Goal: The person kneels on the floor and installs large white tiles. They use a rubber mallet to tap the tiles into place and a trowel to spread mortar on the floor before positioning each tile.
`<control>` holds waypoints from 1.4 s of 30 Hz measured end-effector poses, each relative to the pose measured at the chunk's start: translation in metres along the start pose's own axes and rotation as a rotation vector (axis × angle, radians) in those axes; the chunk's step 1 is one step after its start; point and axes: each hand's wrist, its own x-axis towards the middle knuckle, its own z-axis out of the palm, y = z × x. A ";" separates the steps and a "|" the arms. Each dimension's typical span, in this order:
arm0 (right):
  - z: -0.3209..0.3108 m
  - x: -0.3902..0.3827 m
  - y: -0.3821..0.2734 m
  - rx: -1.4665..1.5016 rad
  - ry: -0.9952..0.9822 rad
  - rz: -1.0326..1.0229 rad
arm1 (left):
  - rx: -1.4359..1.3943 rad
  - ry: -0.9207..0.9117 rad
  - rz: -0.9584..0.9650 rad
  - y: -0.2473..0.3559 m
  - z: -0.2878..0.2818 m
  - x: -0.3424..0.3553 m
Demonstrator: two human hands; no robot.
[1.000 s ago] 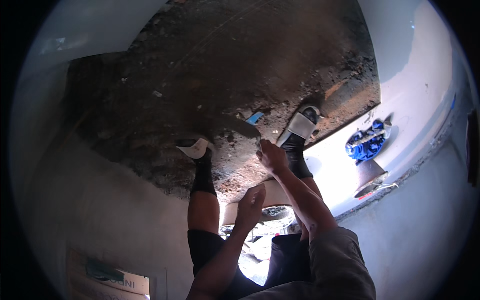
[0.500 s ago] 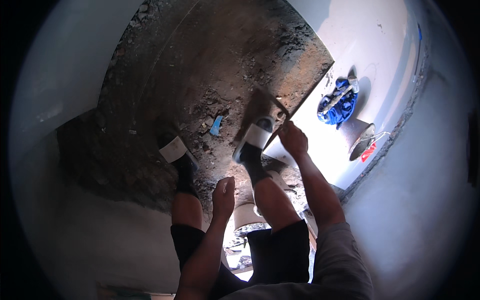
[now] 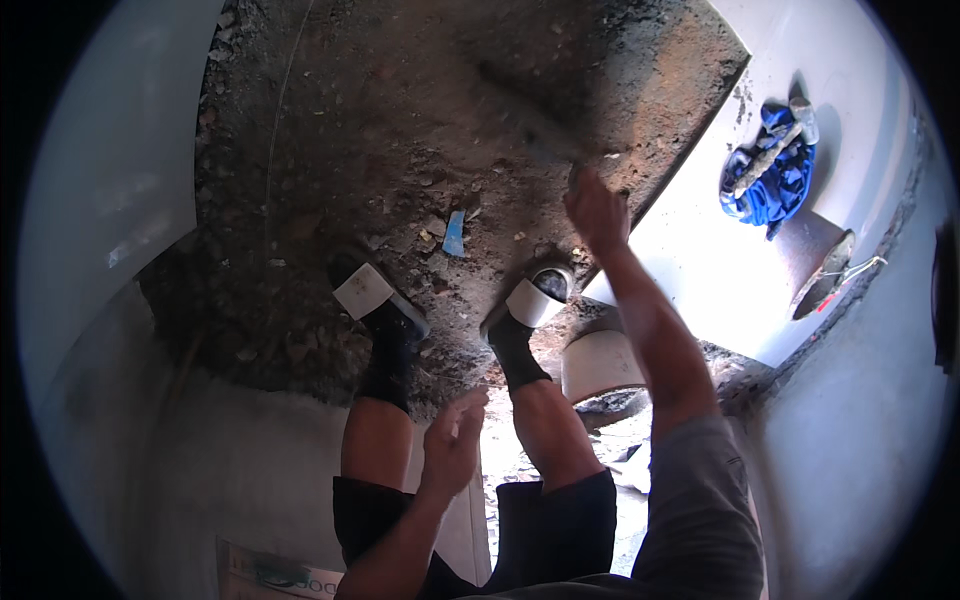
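Note:
My right hand [image 3: 600, 215] is closed round the handle of a trowel [image 3: 540, 122], which reaches out over the dirt floor [image 3: 380, 130]. Motion smears the blade, so its exact outline is unclear. Close to my right knee, my left hand [image 3: 452, 447] hangs in the air with nothing in it, thumb and fingers a little apart. A small blue scrap [image 3: 454, 234] lies among rubble between my slippered feet and the trowel.
Pale tiles [image 3: 690, 265] cover the floor at right, bearing a blue cloth [image 3: 785, 185] with a hammer [image 3: 770, 160] on it, and a bucket lying on its side [image 3: 815, 270]. Another bucket [image 3: 600, 365] stands behind my right foot. A pale slab [image 3: 110, 150] borders the left.
My right hand has swung forward with the trowel, now over the dirt farther from me. My right foot has shifted, my left hand has opened slightly, and the whole view has turned.

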 end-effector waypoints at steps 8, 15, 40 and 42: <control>-0.028 -0.036 -0.011 0.166 -0.102 0.113 | 0.166 0.026 0.355 0.028 -0.005 -0.004; -0.069 0.126 -0.037 0.157 0.202 0.060 | 0.277 -0.084 0.102 0.018 0.001 0.027; 0.084 -0.163 -0.026 0.071 -0.431 -0.074 | 0.067 -0.065 -0.065 -0.015 -0.031 0.020; 0.041 -0.101 -0.034 0.167 -0.090 0.076 | 0.077 -0.093 -0.106 -0.018 -0.034 0.019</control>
